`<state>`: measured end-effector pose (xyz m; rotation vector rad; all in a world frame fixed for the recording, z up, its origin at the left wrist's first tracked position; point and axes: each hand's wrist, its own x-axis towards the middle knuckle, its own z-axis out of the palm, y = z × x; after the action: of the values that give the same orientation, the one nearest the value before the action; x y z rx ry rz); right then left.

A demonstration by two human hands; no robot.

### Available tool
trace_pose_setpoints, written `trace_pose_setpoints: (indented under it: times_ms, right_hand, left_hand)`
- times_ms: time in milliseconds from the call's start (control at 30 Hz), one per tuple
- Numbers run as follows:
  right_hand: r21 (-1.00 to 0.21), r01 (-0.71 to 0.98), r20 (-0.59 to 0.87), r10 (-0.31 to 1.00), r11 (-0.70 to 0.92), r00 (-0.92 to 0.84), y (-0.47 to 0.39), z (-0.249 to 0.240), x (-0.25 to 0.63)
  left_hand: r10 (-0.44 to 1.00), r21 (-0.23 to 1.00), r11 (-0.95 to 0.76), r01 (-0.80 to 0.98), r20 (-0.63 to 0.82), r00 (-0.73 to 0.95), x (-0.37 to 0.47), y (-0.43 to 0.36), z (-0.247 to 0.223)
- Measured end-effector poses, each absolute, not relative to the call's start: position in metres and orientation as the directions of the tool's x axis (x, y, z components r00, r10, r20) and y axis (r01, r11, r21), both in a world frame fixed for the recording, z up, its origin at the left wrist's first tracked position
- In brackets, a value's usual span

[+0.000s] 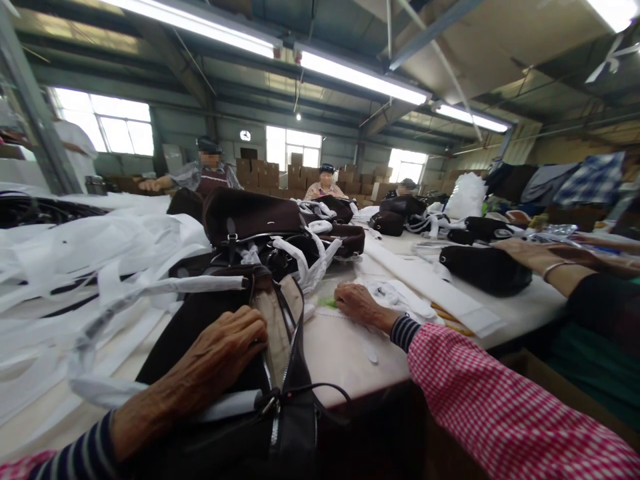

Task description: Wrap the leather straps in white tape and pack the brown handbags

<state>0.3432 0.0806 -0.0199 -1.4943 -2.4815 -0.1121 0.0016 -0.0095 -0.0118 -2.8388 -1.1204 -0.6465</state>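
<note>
A dark bag (200, 327) with an unzipped top lies at the table's front edge, its beige lining (273, 320) showing. My left hand (230, 347) rests on the bag beside the opening, fingers curled together at the zipper edge; whether they pinch the fabric is hidden. White wrapping covers the bag's handle (150, 290), which loops round to the left. To the right of the bag, my right hand (357, 303) is on the tabletop, fingers bent down near a small green item (327, 303). What its fingertips hold, if anything, is too small to tell.
More dark bags (255, 213) with wrapped handles are piled behind. White wrapping material (100, 247) covers the left side. On the right, a co-worker's hands (535, 257) are at another black bag (485, 268). White strips (430, 287) lie mid-table; other people sit across.
</note>
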Motion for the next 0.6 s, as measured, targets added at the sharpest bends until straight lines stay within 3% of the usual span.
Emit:
trace_pose_setpoints:
  times_ms: [167, 333, 467, 600]
  right_hand:
    - [-0.303, 0.847, 0.296, 0.888, 0.437, -0.352, 0.082, -0.01, 0.35]
    - [-0.466, 0.772, 0.462, 0.863, 0.432, -0.204, 0.071, 0.023, 0.346]
    - [-0.684, 0.472, 0.526, 0.824, 0.557, -0.21, 0.047, 0.058, 0.303]
    - [-0.848, 0.233, 0.393, 0.86, 0.476, -0.327, 0.033, 0.065, 0.237]
  left_hand:
    - [0.624, 0.142, -0.774, 0.616, 0.331, 0.708, -0.001, -0.01, -0.001]
    - [0.636, 0.118, -0.771, 0.625, 0.19, 0.748, -0.003, -0.014, 0.013]
    - [0.623, 0.084, -0.782, 0.618, 0.151, 0.768, 0.001, -0.022, 0.023]
    - [0.609, 0.047, -0.791, 0.61, 0.148, 0.779, 0.004, -0.028, 0.028]
